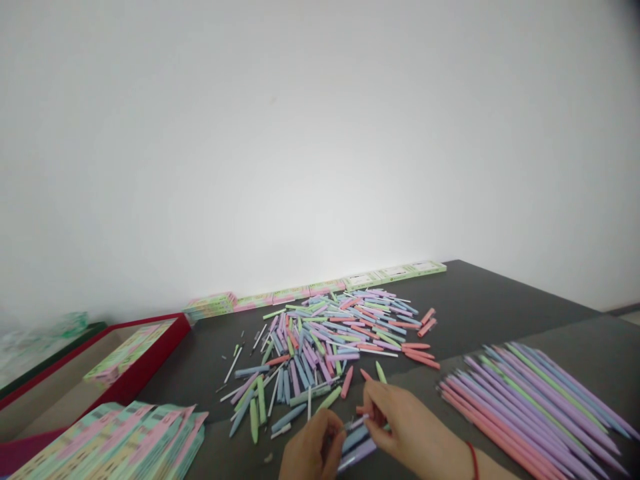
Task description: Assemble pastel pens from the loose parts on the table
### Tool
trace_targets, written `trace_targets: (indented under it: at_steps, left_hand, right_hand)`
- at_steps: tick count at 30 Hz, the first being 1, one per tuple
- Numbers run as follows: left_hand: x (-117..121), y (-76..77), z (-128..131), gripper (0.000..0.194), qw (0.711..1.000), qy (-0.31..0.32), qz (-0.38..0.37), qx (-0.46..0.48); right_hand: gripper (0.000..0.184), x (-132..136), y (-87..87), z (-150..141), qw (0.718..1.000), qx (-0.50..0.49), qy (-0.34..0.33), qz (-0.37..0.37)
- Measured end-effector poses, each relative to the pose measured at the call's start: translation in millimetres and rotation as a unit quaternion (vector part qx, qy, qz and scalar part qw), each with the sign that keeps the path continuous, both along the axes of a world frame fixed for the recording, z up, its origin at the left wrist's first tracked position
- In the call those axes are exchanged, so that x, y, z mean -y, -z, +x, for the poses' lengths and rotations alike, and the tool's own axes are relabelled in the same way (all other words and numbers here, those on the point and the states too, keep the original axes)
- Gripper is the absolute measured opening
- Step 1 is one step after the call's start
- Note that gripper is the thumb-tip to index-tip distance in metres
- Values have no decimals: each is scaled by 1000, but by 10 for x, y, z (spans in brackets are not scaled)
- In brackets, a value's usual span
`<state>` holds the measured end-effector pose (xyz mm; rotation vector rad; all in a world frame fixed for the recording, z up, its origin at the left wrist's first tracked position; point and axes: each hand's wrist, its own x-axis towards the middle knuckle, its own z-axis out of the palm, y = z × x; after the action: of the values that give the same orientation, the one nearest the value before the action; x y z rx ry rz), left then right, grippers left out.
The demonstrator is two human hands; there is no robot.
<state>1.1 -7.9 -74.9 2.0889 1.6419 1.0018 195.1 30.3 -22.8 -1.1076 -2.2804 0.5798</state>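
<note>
Low in the centre, my left hand (314, 445) is closed, its thumb and fingers pinched. Whatever it grips is too small to make out. Close on its right, my right hand (403, 421), with a red cord at the wrist, pinches a slim lilac pen piece (356, 423) that reaches toward the left fingertips. Beneath the hands lie blue and purple pen parts (357, 455), partly covered. Just beyond is a loose pile of pastel pen parts (320, 333): barrels, caps and thin white refills, with a green barrel (329, 400) and a coral tip piece (347, 382) nearest my fingers.
Rows of pastel pens (530, 407) lie at the right on the dark table (500, 307). Printed cartons (110, 443) are stacked at the lower left, beside a red box (173, 333) holding another carton. More flat cartons (325, 287) line the wall. Clear plastic (45, 340) sits far left.
</note>
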Motion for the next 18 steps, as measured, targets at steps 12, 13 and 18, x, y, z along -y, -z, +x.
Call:
trace_targets:
  at_steps: [12,13,18]
  left_hand:
    - [9,-18,0,12,1000,-2,23,-21]
    - [7,-16,-3,12,1000,-3,22,-22]
    - [1,-21,-16,11,999,-2,11,-32]
  right_hand:
    - [14,-3,36,8,999,-27,-1,-18]
    - [14,-5,32,6,999,-30,-2,-21]
    - [15,-13,12,-4,999,-39,-2,-28]
